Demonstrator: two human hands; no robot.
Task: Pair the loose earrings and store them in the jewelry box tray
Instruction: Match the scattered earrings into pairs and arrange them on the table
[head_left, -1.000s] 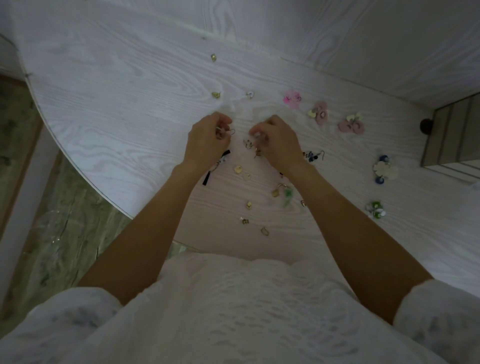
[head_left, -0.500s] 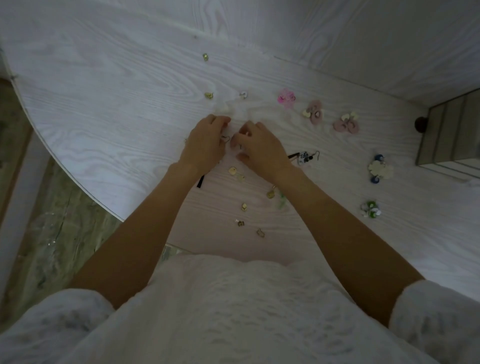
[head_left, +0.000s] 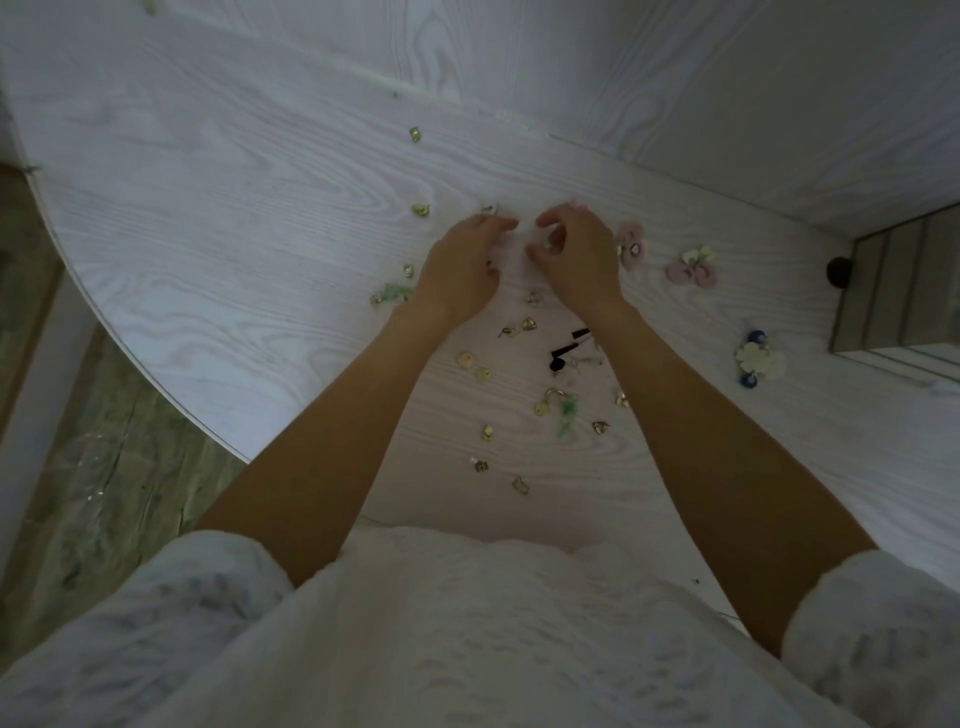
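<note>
Both hands work close together over the far middle of the white wood-grain desk (head_left: 218, 218). The left hand (head_left: 460, 267) has its fingers curled downward, fingertips at the desk, and the right hand (head_left: 576, 260) curls thumb and forefinger in a pinch; whether either actually holds a small earring cannot be told, since the fingers hide what is under them.

Compared with a second ago, the hands have moved farther from the body, beyond the scattered pile, and the camera has tipped so the desk sits lower in view. A green leaf-shaped earring (head_left: 395, 293) now lies just left of the left wrist, while a matching green one (head_left: 566, 413) lies among the small gold stud earrings (head_left: 475, 366) between the forearms. The black bar earring (head_left: 566, 348), earlier beside the left hand, now lies near the right forearm. This suggests pieces are being carried out of the pile and set apart, so pairing is under way but far from done.

Paired fabric pieces sit to the right: pink flower earrings (head_left: 691, 267) and a cream flower with blue beads (head_left: 759, 358). The grey striped jewelry box (head_left: 904, 291) stands at the right edge, well apart from the hands; its tray cannot be made out, so nothing can be judged stored yet.
</note>
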